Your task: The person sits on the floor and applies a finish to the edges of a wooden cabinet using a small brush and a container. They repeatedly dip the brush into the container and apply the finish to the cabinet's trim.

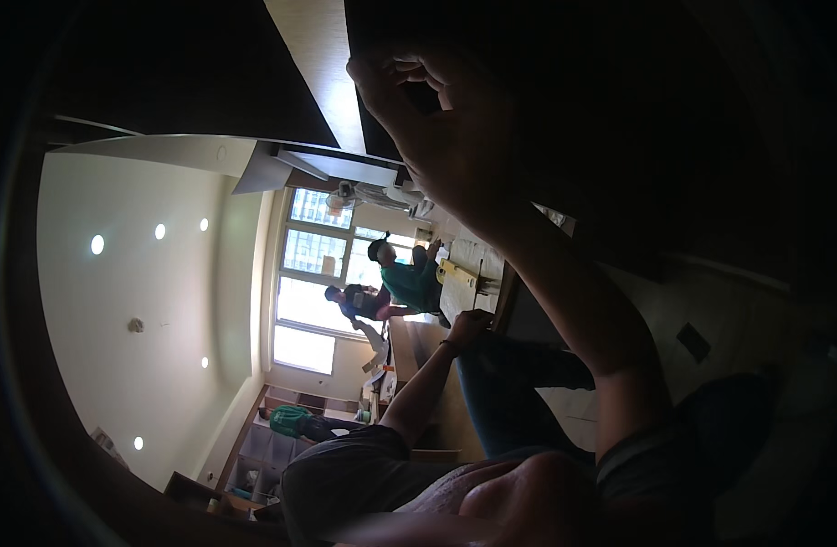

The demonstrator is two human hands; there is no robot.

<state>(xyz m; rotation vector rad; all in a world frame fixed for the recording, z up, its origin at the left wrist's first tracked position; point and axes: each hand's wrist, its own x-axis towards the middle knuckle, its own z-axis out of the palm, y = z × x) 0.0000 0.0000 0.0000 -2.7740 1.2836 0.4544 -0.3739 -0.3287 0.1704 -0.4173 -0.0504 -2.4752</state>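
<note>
My right hand (423, 109), large and shadowed at the top of the head view, has its fingers curled beside a pale, lit strip (311, 59) between dark panels (190, 64); what it grips, if anything, is hidden. My left hand (473, 324), with a dark band at the wrist, is small in the middle, its fingers bent near a dark edge beside my jeans-clad leg (500, 401). I cannot make out what it holds. The room appears turned sideways, with the ceiling (118, 301) on the left of the picture.
Two co-workers in dark and green tops (405, 283) (354, 301) are near bright windows (304, 346), beside a yellow object (455, 273). A third person in green (291, 419) is by shelving (259, 447). A floor (728, 310) with a small dark object (693, 341) lies at the right.
</note>
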